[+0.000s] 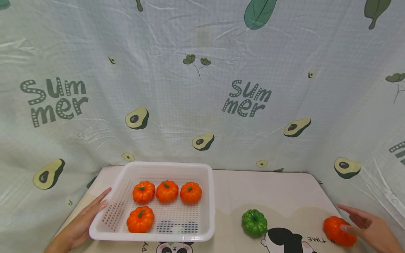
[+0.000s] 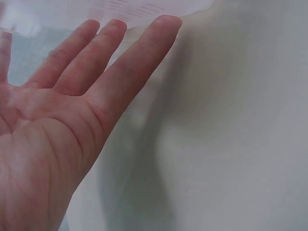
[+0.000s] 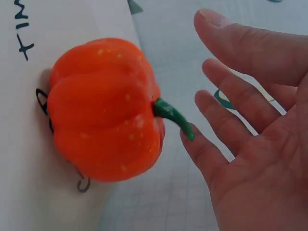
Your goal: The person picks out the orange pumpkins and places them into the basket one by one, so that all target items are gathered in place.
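On the left of the table stands a white plastic basket (image 1: pixel 164 237) with slotted walls, holding several small orange pumpkins (image 1: pixel 140 219). My left hand (image 1: pixel 83 221) is at the basket's left side, fingers extended; in the left wrist view the fingertips reach the basket's edge (image 2: pixel 192 6), though contact is unclear. At the far right, a lone orange pumpkin (image 1: pixel 338 230) lies tipped, its green stem (image 3: pixel 173 118) toward my right hand (image 1: pixel 373 228). That hand has its fingers spread beside the pumpkin, gripping nothing. A green pumpkin (image 1: pixel 254 223) sits between the basket and the lone orange one.
The pale table (image 1: pixel 253 186) has printed cartoon figures and lettering on its cover. Behind it and along the sides hangs a light curtain (image 1: pixel 177 95) printed with avocados, leaves and words. The table's right edge runs close by the lone orange pumpkin.
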Demonstrator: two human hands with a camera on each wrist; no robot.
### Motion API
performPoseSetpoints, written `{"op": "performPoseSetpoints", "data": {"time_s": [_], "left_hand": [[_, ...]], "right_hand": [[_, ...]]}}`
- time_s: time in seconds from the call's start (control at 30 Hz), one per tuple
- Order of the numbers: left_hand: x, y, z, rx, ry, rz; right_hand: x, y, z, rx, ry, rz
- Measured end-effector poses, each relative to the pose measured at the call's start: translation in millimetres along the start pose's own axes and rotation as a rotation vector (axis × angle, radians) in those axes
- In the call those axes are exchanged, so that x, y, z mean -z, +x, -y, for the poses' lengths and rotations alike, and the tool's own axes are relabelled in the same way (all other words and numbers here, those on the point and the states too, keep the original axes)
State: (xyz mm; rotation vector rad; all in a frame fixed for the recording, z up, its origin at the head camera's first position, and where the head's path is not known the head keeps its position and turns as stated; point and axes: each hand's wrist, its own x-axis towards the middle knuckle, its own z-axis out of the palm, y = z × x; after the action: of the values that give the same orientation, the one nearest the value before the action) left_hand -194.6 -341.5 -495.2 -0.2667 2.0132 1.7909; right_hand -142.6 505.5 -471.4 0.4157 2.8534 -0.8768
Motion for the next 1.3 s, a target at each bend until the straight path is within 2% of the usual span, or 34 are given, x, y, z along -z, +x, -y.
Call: {"op": "performPoseSetpoints", "data": {"time_s": [0.1, 0.27, 0.37, 0.6, 0.83, 1.1, 1.3], "left_hand": [[-0.7, 0.0, 0.1, -0.001, -0.008, 0.003], [-1.0, -0.6, 0.9, -0.008, -0.008, 0.011], [-0.7, -1.2, 1.6, -0.010, 0.001, 0.009], [-1.1, -1.7, 1.8, -0.004, 0.002, 0.005], [-1.7, -2.8, 1.8, -0.010, 0.000, 0.005], [-2.0, -0.7, -0.1, -0.005, 0.003, -0.004], [-1.6, -1.1, 0.2, -0.005, 0.000, -0.010]], "right_hand": [[-3, -0.2, -6, -0.006, -0.006, 0.039], [-10, 2.0, -14, -0.130, 0.121, 0.125], [-15, 3.5, -18, -0.174, 0.168, 0.143], [-22, 1.9, -27, -0.138, 0.116, 0.161], [-27, 5.4, -33, -0.166, 0.165, 0.139], [-25, 2.0, -21, -0.206, 0.173, 0.116], [-21, 2.8, -8, -0.157, 0.120, 0.111]]}}
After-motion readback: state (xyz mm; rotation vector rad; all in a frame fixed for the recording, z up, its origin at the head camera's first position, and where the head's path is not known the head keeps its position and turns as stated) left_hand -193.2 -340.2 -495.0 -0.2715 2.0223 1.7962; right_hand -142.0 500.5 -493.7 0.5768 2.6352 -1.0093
